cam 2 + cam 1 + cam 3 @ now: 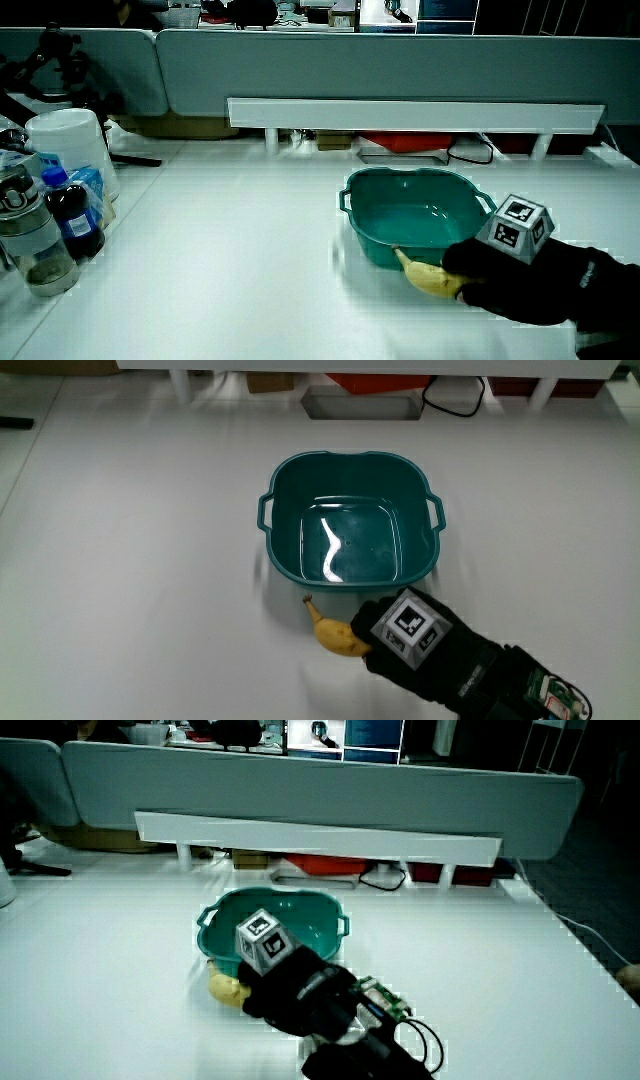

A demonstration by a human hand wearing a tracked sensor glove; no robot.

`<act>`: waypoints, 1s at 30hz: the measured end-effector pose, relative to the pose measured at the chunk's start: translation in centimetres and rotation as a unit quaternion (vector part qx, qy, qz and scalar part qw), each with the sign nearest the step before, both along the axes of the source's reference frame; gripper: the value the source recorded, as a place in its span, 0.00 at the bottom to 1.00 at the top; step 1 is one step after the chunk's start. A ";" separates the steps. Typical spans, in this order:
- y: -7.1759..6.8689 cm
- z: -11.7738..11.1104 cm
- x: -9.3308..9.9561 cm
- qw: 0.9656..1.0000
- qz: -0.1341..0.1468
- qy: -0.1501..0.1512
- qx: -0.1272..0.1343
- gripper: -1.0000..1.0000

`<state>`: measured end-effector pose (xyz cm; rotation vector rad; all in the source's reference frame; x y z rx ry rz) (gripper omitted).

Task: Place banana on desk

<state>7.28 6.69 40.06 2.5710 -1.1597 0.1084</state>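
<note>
A yellow banana (pixel 333 636) lies on the white desk, just outside the teal basin (pixel 350 458) on the side nearer the person. The gloved hand (pixel 388 650), with the patterned cube on its back, covers one end of the banana, and its fingers curl around that end. The stem end points toward the basin wall. In both side views the banana (pixel 424 278) (pixel 224 988) rests low on the desk surface against the hand (pixel 472 272) (pixel 266 992), beside the basin (pixel 375 245) (pixel 214 926). Nothing lies inside the basin.
In a side view, bottles (pixel 70 215) and a white container (pixel 68 140) stand together at the table's edge. A low grey partition (pixel 400 60) runs along the table, with a black cable (pixel 452 400) and a grey tray (pixel 362 404) near it.
</note>
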 end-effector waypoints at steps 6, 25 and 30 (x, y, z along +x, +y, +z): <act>1.1 2.7 -0.2 0.998 -0.010 0.052 -0.037 0.50; 3.7 6.0 -0.6 0.990 -0.024 0.094 -0.099 0.50; 3.8 6.0 -0.4 0.992 -0.015 0.092 -0.090 0.50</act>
